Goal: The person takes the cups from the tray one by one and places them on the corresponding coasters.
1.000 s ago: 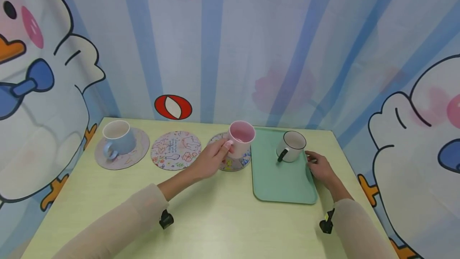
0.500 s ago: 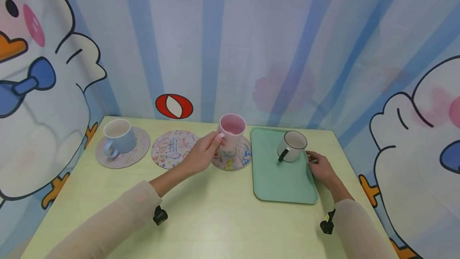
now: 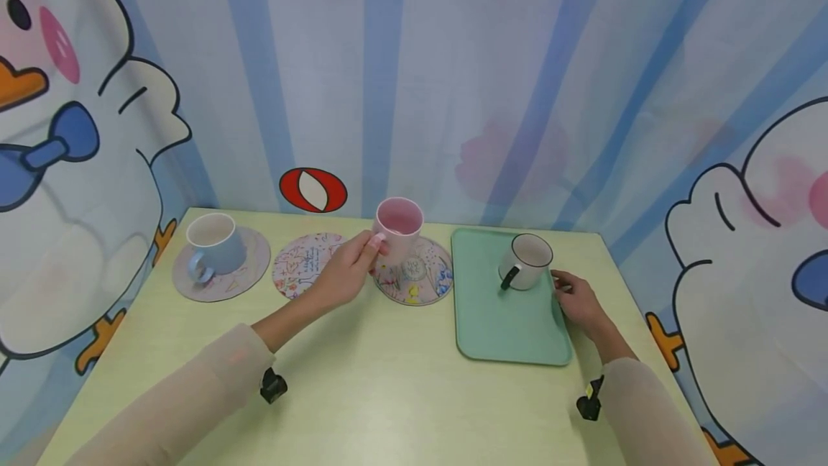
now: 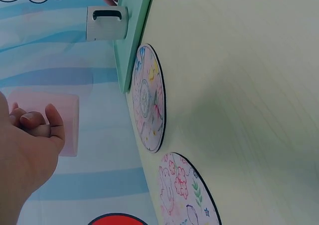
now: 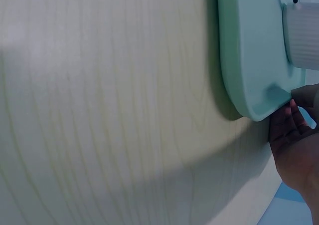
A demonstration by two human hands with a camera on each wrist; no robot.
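My left hand (image 3: 346, 268) grips the handle of a pink mug (image 3: 402, 232), held upright in the air. In the left wrist view the pink mug (image 4: 71, 127) hangs well apart from the round patterned placemats, its handle hidden by curled fingers. Behind and below it lies the right-hand placemat (image 3: 417, 290). My right hand (image 3: 578, 302) pinches the right rim of a green tray (image 3: 511, 340); in the right wrist view the thumb lies at the edge of the tray (image 5: 261, 60) with the fingers beneath. On the tray stands a white mug (image 3: 527, 265) with a black handle.
A light blue mug (image 3: 223, 252) stands on the leftmost placemat (image 3: 255, 257). The middle placemat (image 3: 300, 261) is partly covered by my left forearm and hand. Behind the pale wooden table (image 3: 388, 401) hangs a blue striped curtain (image 3: 427, 92) with cartoon ducks.
My left hand has carried the pink mug leftward and slightly upward, off the front of the right placemat, uncovering more of it. My right hand and the tray have stayed put.
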